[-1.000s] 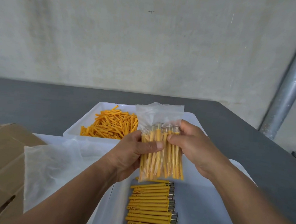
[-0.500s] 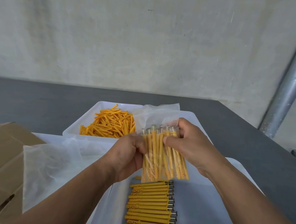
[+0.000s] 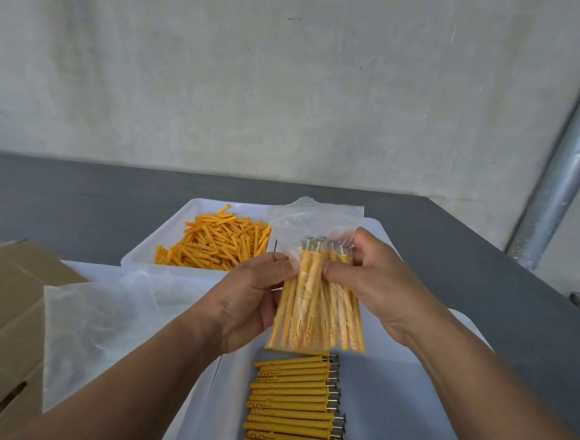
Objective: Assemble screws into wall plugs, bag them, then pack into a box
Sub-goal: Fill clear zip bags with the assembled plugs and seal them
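The left hand and right hand both pinch the filled bag, its plugs now squeezed closer together, seemingly ready for sealing.

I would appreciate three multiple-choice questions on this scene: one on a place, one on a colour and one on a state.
1. Where do the loose wall plugs lie? A. in the far white tray B. in the cardboard box C. on the table
2. What colour are they? A. blue B. orange C. green
3. How is the filled bag held? A. lying in a tray B. pinched by both hands C. hanging from one hand
Answers: 1 A, they heap inside that tray. 2 B, every plug looks orange. 3 B, the left hand and the right hand each pinch it.
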Available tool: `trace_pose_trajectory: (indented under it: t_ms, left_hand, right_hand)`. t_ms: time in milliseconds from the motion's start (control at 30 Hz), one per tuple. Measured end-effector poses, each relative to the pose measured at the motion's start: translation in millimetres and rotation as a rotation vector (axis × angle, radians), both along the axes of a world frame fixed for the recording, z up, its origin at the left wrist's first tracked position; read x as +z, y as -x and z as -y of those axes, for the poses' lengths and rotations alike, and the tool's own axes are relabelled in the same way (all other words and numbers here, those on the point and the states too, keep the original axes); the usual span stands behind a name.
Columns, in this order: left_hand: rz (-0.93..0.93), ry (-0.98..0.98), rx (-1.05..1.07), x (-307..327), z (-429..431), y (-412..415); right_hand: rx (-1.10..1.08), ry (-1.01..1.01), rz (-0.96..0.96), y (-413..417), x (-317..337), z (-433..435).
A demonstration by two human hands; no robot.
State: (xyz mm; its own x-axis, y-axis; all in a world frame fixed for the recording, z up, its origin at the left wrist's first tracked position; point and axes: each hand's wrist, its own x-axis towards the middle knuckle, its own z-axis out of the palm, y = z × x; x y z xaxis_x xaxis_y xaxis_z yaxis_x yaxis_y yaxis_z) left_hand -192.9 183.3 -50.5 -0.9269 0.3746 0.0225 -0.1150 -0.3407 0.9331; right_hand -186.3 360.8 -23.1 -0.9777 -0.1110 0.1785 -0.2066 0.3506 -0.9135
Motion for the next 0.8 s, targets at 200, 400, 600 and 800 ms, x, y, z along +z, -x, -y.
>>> trace_pose_trajectory:
  t_ms: [200, 400, 600, 800]
  left_hand:
    - [-0.045, 0.018, -0.011, -1.4, 0.9, 1.5]
    - [-0.026, 0.099, 0.136, 0.6, -0.5, 2.4]
    - [-0.021, 0.031, 0.097, 3.2, -0.9, -1.3]
    - [0.062, 0.084, 0.147, 1.5, -0.5, 1.1]
  right_hand:
    - [0.024, 0.017, 0.016, 1.6, -1.1, -0.4]
    - [0.011, -0.016, 0.002, -0.3, -0.1, 0.8]
    - [0.007, -0.022, -0.013, 1.1, -2.2, -0.4]
    - [0.004, -0.028, -0.004, -0.7, -4.9, 4.3]
